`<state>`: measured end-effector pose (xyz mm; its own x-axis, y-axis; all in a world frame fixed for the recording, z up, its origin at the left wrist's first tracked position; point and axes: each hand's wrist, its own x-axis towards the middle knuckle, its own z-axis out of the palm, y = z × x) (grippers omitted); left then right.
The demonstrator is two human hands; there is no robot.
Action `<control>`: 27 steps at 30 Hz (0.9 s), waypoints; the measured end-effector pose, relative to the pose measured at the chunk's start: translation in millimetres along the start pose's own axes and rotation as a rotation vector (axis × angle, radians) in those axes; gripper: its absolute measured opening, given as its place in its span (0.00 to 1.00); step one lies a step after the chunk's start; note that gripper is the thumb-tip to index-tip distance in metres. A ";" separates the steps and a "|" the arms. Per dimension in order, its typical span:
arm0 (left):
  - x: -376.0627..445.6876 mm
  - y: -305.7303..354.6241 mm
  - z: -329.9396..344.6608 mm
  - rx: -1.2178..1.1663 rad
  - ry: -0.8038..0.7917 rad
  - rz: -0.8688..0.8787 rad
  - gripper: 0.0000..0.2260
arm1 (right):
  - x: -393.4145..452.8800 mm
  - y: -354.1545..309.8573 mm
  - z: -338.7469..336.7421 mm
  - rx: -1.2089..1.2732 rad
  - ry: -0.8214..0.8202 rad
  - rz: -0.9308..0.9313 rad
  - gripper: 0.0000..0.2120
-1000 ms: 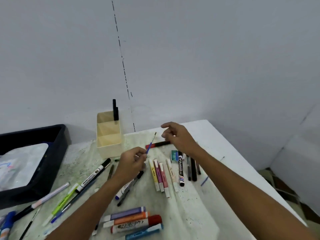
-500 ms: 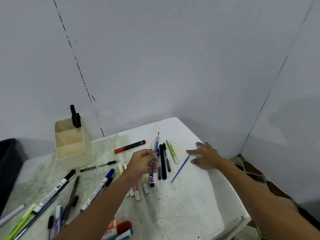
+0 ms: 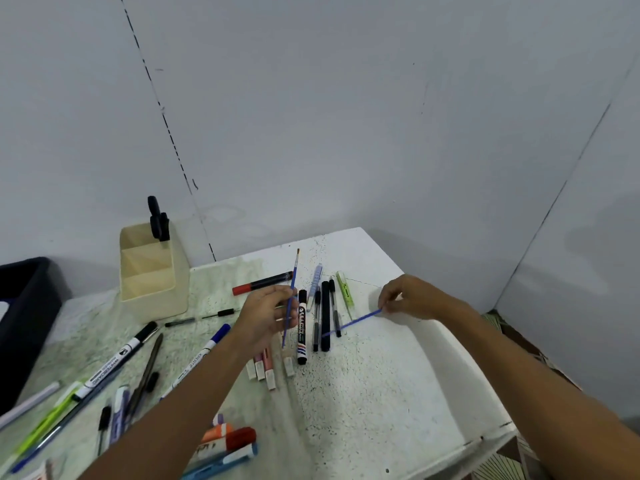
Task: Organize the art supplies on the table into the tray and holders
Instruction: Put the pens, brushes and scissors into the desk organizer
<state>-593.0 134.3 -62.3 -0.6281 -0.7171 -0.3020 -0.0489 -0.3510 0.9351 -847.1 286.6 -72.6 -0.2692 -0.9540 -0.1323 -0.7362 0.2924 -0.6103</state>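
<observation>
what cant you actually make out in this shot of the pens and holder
Head view, the only one:
- Black tray: cut off by the left edge, contents unseen.
- Beige holder: near wall hides the compartment floors.
- Pastel markers: upper ends hidden under the left hand.
- Orange marker: partly covered by the left forearm.
- Whiteboard marker: small print unreadable.

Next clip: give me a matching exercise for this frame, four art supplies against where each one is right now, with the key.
Things:
1. thin blue paintbrush
2. blue stick
3. black pens
4. red-capped marker

Places:
A. lying on the table
B. standing in the cream holder
C. gripped by the left hand
D. pinched at one end by the right hand

Pairs: 1-C, 2-D, 3-B, 4-A
</observation>
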 end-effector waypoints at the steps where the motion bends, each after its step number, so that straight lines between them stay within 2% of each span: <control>1: -1.6 1.8 -1.9 -0.016 0.003 0.009 0.05 | -0.3 -10.4 -6.9 0.069 -0.011 0.000 0.13; 4: -6.7 6.6 -8.1 -0.061 -0.001 0.041 0.06 | 0.9 -39.4 -19.1 0.365 0.043 -0.035 0.08; 7: -13.4 11.4 -15.6 -0.069 -0.010 0.061 0.08 | 5.8 -71.3 -17.5 0.614 0.014 -0.110 0.05; 12: -34.8 17.4 -25.7 -0.074 -0.057 0.014 0.08 | 27.9 -125.1 8.8 0.894 0.004 -0.130 0.09; 15: -47.9 15.8 -32.2 -0.109 -0.095 -0.006 0.06 | 41.1 -151.4 30.3 0.896 -0.002 -0.113 0.05; 17: -55.5 13.0 -37.9 -0.116 -0.082 -0.011 0.05 | 48.8 -169.1 45.4 0.863 -0.007 -0.105 0.07; 21: -62.6 6.9 -61.6 -0.196 0.062 -0.020 0.08 | 65.4 -198.0 70.6 0.850 -0.020 -0.117 0.16; 27: -76.7 1.3 -124.0 -0.223 0.250 -0.014 0.07 | 95.9 -210.1 96.2 0.694 0.007 -0.075 0.09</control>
<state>-448.5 114.1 -61.0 -0.4173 -0.8272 -0.3763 0.1325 -0.4650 0.8753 -658.5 127.3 -32.2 -0.2387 -0.9688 -0.0667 -0.1863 0.1131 -0.9760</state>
